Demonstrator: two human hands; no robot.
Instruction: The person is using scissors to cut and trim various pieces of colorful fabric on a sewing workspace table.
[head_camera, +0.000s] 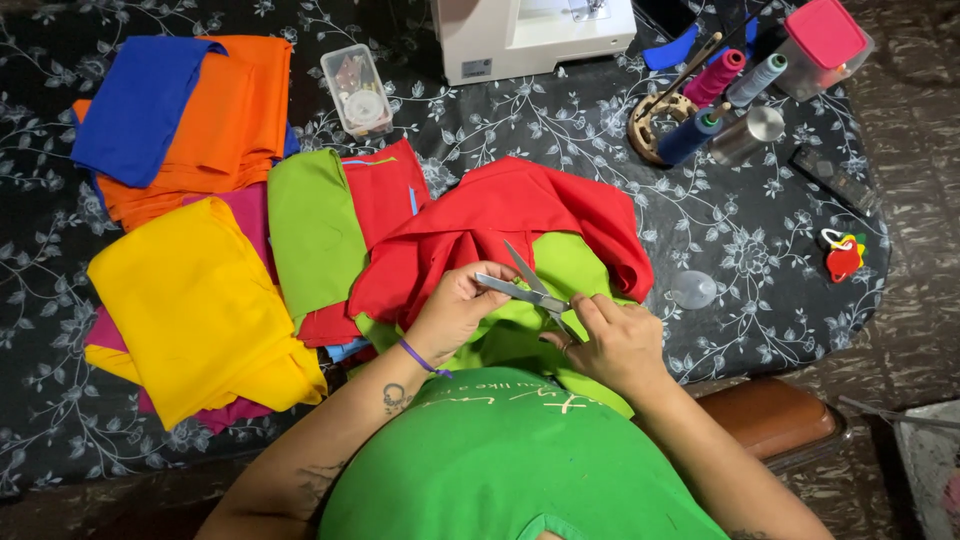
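Left hand (455, 310): gripped the scissors' (525, 288) blades, partly open.
Right hand (610, 340): clenched on the scissors' handles.
Green fabric (560, 270): lay under both hands, on the desk (740, 260).
Red fabric (520, 215): draped just behind.
Sewing machine (530, 35): at the far edge.

A clear box (357, 88) sits top-centre on the desk (730, 250) — rectangular, holding small sewing bits. A small grey label (477, 68) marks the white machine (530, 35). Top right — a clear tub (822, 50), pink lid.
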